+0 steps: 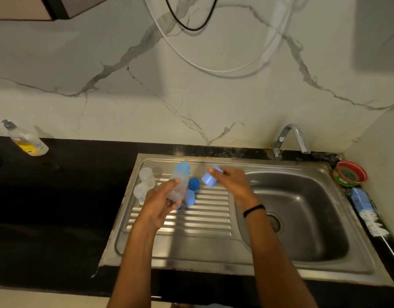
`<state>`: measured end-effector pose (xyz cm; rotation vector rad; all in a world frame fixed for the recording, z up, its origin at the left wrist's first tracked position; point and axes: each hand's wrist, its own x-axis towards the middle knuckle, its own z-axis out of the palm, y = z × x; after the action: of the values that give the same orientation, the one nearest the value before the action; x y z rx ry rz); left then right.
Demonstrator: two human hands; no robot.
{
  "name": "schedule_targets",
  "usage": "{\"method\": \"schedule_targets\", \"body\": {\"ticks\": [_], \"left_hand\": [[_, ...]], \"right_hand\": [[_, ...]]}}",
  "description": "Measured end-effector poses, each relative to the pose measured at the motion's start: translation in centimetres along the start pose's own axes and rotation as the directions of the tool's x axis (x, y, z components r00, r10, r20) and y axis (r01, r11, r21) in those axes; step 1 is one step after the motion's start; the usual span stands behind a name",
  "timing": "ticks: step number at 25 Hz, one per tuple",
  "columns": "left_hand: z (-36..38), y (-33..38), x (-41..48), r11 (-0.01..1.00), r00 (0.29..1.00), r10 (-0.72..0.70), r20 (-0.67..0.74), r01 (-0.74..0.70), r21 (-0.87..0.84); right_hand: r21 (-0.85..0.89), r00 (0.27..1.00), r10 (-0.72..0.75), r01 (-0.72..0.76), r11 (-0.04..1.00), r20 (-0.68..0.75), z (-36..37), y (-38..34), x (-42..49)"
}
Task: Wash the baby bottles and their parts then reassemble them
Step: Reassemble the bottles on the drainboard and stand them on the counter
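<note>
Over the ribbed steel drainboard, my left hand grips a clear baby bottle with a blue collar on top, tilted slightly. Just to its right, my right hand holds a light blue cap between its fingers. Two more blue parts lie on the drainboard behind the bottle: a dark blue ring and a light blue cap. A second clear bottle lies at the drainboard's left end, with no cap on it.
The sink basin with its drain is at the right, under a steel tap. A bottle brush and a red-and-green bowl sit on the right counter edge. A dish soap bottle lies on the black counter at far left.
</note>
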<state>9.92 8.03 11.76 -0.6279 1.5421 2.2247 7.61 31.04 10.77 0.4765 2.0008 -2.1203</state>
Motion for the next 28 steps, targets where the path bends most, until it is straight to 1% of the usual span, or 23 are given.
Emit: {"method": "schedule_targets", "body": {"ticks": [1, 2, 3, 4, 5, 6, 7, 9, 10, 11, 12, 13, 14, 15, 16, 18, 19, 20, 22, 24, 26, 27, 28], "left_hand": [[-0.4, 0.6, 0.0, 0.995, 0.996, -0.016, 0.087, 0.025, -0.101], [-0.6, 0.4, 0.3, 0.995, 0.994, -0.032, 0.101, 0.041, -0.086], [-0.4, 0.3, 0.1, 0.996, 0.997, -0.050, 0.065, 0.045, 0.075], [0.1, 0.0, -0.3, 0.966, 0.995, -0.017, -0.100, 0.042, 0.256], [0.1, -0.5, -0.6, 0.920, 0.975, 0.028, -0.220, 0.061, 0.387], [-0.1, -0.5, -0.7, 0.933, 0.976, 0.025, -0.217, 0.055, 0.356], [-0.1, 0.1, -1.1, 0.980, 0.992, -0.004, -0.123, 0.028, 0.197], [-0.4, 2.6, -2.0, 0.975, 0.990, -0.012, 0.142, 0.043, -0.220], [-0.6, 3.2, -1.3, 0.956, 0.988, 0.017, 0.153, 0.028, -0.292], [-0.7, 3.2, -0.6, 0.978, 0.987, 0.036, 0.158, -0.003, -0.209], [-0.4, 2.1, -0.3, 0.999, 0.998, -0.006, 0.069, 0.002, 0.048], [0.3, 1.2, -0.9, 0.951, 0.989, 0.046, -0.140, 0.000, 0.309], [0.5, 0.4, -1.1, 0.935, 0.974, 0.050, -0.222, 0.033, 0.353], [0.5, 0.2, -1.0, 0.947, 0.962, 0.070, -0.265, 0.020, 0.321], [0.6, 0.8, -0.8, 0.984, 0.983, 0.024, -0.184, 0.009, 0.177], [0.4, 2.6, -0.6, 0.996, 0.999, -0.048, 0.026, 0.050, -0.077], [0.2, 3.0, -0.2, 0.997, 0.999, -0.032, 0.035, 0.034, -0.063], [0.1, 2.7, 0.3, 0.997, 1.000, -0.025, 0.002, 0.025, 0.071], [1.2, 2.0, 0.1, 0.947, 0.957, 0.057, -0.284, 0.038, 0.319], [1.0, 1.9, 0.5, 0.961, 0.960, 0.090, -0.266, -0.013, 0.277], [1.3, 3.2, 0.3, 0.996, 0.996, -0.008, -0.094, 0.017, 0.089], [1.0, 3.1, 0.9, 0.997, 0.996, -0.009, -0.086, 0.015, 0.075], [1.2, 2.8, 1.0, 0.986, 0.986, 0.007, -0.168, 0.021, 0.167]], "right_hand": [[0.218, 0.997, -0.019, 0.002, 0.976, 0.074, -0.4, -2.1, 0.1], [0.472, 0.989, -0.021, -0.052, 0.880, 0.146, -0.9, -3.0, 0.3], [0.582, 0.980, -0.012, -0.107, 0.806, 0.197, -0.8, -2.8, 0.7], [0.488, 0.983, 0.009, -0.098, 0.868, 0.182, -0.6, -1.4, 1.2], [0.219, 0.995, 0.084, -0.094, 0.971, 0.054, 0.0, 0.1, 0.8], [-0.043, 0.995, 0.060, -0.063, 0.997, -0.074, 0.3, 1.6, 0.1], [-0.165, 0.997, 0.032, -0.043, 0.985, -0.064, 0.1, 2.4, 0.1], [0.165, 0.998, -0.038, 0.028, 0.986, 0.057, -0.9, 0.3, 0.0], [0.308, 0.993, -0.074, 0.044, 0.950, 0.087, -1.6, -1.1, 0.2], [0.416, 0.991, -0.111, 0.067, 0.907, 0.081, -2.2, -1.7, 1.1], [0.462, 0.990, -0.052, -0.014, 0.887, 0.130, -2.0, -2.4, 1.7], [0.230, 0.998, 0.031, -0.041, 0.972, 0.051, -1.8, -1.9, 1.5], [-0.104, 0.996, 0.028, -0.036, 0.994, -0.084, -1.3, -0.2, 1.0], [-0.267, 0.989, -0.002, -0.038, 0.963, -0.148, -0.7, 0.4, 0.4], [-0.166, 0.994, -0.001, -0.018, 0.986, -0.113, -0.7, 0.8, 0.4], [0.307, 0.996, 0.028, -0.051, 0.950, 0.080, -1.5, -1.4, 0.4], [0.450, 0.997, 0.016, -0.048, 0.892, 0.074, -1.8, -2.0, 0.8], [0.505, 0.994, 0.025, -0.073, 0.860, 0.102, -1.5, -2.2, 1.1], [0.254, 0.996, 0.080, -0.084, 0.964, 0.029, -0.2, -1.3, 0.9], [0.164, 0.998, 0.068, -0.067, 0.984, -0.004, 0.5, 0.0, 0.7], [0.172, 0.999, 0.021, -0.029, 0.985, 0.046, 0.3, -0.6, 0.7], [0.217, 0.998, 0.031, -0.041, 0.975, 0.050, 0.3, -1.3, 0.8], [0.191, 0.996, 0.037, -0.052, 0.980, 0.078, 0.2, -0.9, 1.1]]}}
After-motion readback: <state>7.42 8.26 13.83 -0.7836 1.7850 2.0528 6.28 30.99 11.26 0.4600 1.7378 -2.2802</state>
